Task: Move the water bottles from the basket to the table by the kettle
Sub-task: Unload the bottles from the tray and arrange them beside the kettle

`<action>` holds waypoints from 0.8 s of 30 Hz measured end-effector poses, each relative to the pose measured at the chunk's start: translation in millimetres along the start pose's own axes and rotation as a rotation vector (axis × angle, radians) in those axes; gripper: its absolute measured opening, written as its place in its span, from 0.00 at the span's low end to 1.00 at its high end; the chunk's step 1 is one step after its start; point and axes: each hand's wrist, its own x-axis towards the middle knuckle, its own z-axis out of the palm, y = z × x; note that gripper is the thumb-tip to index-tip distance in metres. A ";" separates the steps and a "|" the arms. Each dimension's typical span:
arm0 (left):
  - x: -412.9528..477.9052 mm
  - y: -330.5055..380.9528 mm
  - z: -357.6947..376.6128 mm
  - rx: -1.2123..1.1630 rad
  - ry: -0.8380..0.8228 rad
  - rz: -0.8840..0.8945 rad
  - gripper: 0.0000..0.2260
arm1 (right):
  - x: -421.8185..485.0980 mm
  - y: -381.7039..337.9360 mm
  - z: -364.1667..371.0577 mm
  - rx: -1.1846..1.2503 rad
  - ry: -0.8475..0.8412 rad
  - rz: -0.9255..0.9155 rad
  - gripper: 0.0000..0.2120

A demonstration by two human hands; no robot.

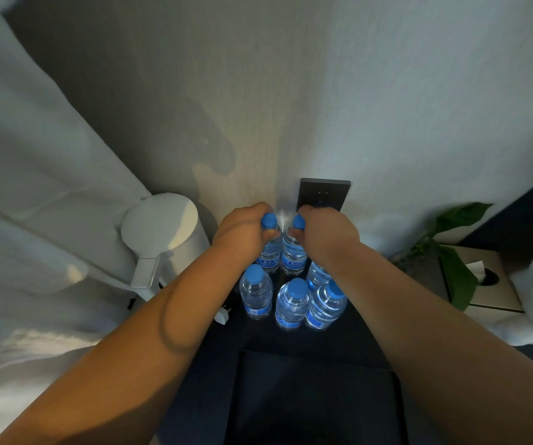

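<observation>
Several clear water bottles with blue caps stand on a dark table (pixel 364 329) against the wall. My left hand (pixel 242 231) grips the neck of the back left bottle (pixel 270 252). My right hand (pixel 326 234) grips the neck of the back right bottle (pixel 293 256). Both held bottles are upright, close to the wall. In front of them stand three bottles in a row (pixel 255 295) (pixel 292 305) (pixel 326 305); another (pixel 316 274) is partly hidden under my right forearm. A white kettle (pixel 165 232) stands just left of the bottles. No basket is in view.
A dark wall socket plate (pixel 323 194) is behind my right hand. A white plug (pixel 223 316) lies by the kettle's base. A green plant (pixel 454 252) and a tissue box (pixel 483 284) sit to the right. White curtain hangs at the left.
</observation>
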 end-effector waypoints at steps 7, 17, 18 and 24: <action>-4.1 -1.7 -2.7 0.098 0.009 -0.001 0.22 | -15.8 14.0 0.0 0.018 0.090 -0.011 0.27; -37.4 5.9 0.3 0.180 0.116 -0.019 0.24 | -47.1 45.1 -19.7 -0.081 -0.099 0.048 0.24; -41.4 7.9 2.5 0.203 0.120 -0.021 0.23 | -49.5 46.0 -20.9 -0.077 -0.110 0.038 0.21; -55.0 19.0 12.1 0.281 -0.011 0.096 0.15 | -57.7 48.5 -23.4 -0.007 -0.053 0.050 0.09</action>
